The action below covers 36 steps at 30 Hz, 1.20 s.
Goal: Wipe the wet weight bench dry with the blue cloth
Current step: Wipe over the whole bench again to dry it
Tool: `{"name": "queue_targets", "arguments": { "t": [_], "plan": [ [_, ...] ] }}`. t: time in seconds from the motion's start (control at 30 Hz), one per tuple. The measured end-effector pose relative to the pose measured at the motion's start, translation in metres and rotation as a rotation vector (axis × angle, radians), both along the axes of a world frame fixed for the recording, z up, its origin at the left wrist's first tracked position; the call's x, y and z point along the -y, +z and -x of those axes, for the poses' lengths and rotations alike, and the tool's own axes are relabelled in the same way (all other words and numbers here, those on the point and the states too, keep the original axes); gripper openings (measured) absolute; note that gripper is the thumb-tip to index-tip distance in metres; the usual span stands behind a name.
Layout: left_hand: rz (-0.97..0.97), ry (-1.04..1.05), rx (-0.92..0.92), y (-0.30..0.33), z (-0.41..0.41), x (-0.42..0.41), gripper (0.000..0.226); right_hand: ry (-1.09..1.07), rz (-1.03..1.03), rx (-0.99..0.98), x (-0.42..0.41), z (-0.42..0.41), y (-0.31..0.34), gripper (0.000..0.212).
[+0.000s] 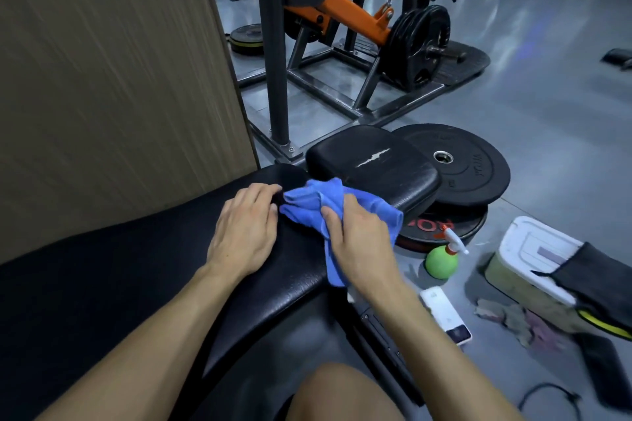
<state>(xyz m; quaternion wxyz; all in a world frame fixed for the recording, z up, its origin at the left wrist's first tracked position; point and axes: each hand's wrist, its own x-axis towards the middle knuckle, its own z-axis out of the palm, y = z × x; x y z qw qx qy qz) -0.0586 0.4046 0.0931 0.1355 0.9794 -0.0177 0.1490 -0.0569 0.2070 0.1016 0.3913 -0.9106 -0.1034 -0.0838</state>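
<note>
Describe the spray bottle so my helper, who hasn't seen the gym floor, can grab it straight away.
Start at the black bench and look to the floor on its right, just below the stacked weight plates. The spray bottle stands there, left of the white-lidded box. It is the only round green thing there, with a white and orange trigger on top.

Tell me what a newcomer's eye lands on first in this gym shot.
First the bright blue cloth, bunched at centre on the black padded weight bench, gripped by the right hand while the left hand lies flat beside it. Next, the orange steel machine arm at top, and the round green spray bottle on the floor, right.
</note>
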Motion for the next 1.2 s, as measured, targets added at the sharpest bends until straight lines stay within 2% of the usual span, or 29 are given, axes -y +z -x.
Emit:
{"name": "queue_targets", "arguments": {
  "t": [0.1, 0.2, 0.33, 0.43, 0.5, 0.6, 0.67, 0.73, 0.9, 1.03, 1.13, 1.2],
  "plan": [
    [-0.006, 0.01, -0.014, 0.002, 0.003, 0.002, 0.034, -0.06, -0.16, -0.01, 0.038, 0.046, -0.022, 0.018],
    [-0.01, 0.002, -0.024, 0.003, 0.008, 0.005, 0.035, -0.153, -0.353, -0.079, 0.06, 0.065, -0.034, 0.017],
    [-0.011, -0.001, -0.017, 0.003, 0.01, 0.005, 0.035, -0.498, -0.842, -0.123, 0.082, 0.082, -0.024, 0.03],
    [-0.017, -0.001, -0.015, 0.002, 0.007, 0.004, 0.033, -0.724, -1.214, 0.015, 0.096, 0.073, -0.018, 0.029],
    [-0.018, 0.0, -0.014, 0.002, 0.007, 0.004, 0.032, -0.737, -1.219, 0.053, 0.087, 0.06, -0.015, 0.027],
    [-0.012, -0.004, -0.015, 0.002, 0.006, 0.004, 0.032, -0.61, -1.031, -0.059, 0.044, 0.038, -0.026, 0.024],
    [0.002, -0.001, -0.018, 0.001, 0.005, 0.003, 0.032, -0.468, -0.835, -0.096, 0.005, 0.025, -0.037, 0.052],
    [0.019, 0.005, -0.018, 0.001, 0.004, 0.003, 0.033, -0.487, -0.775, -0.11, -0.017, 0.012, -0.042, 0.073],
    [0.041, 0.012, -0.011, -0.002, 0.003, 0.002, 0.031, -0.632, -0.798, -0.089, -0.006, -0.033, -0.049, 0.086],
    [0.052, 0.012, -0.015, -0.003, 0.004, 0.002, 0.033, -0.704, -0.895, -0.04, 0.017, -0.061, -0.041, 0.083],
    [0.025, 0.005, -0.016, -0.002, 0.004, 0.004, 0.032, -0.756, -1.046, -0.11, 0.04, -0.079, -0.04, 0.101],
    [0.001, 0.007, -0.012, 0.0, 0.004, 0.004, 0.031, -0.775, -1.037, -0.128, 0.02, -0.062, -0.035, 0.105]
  ]
}}
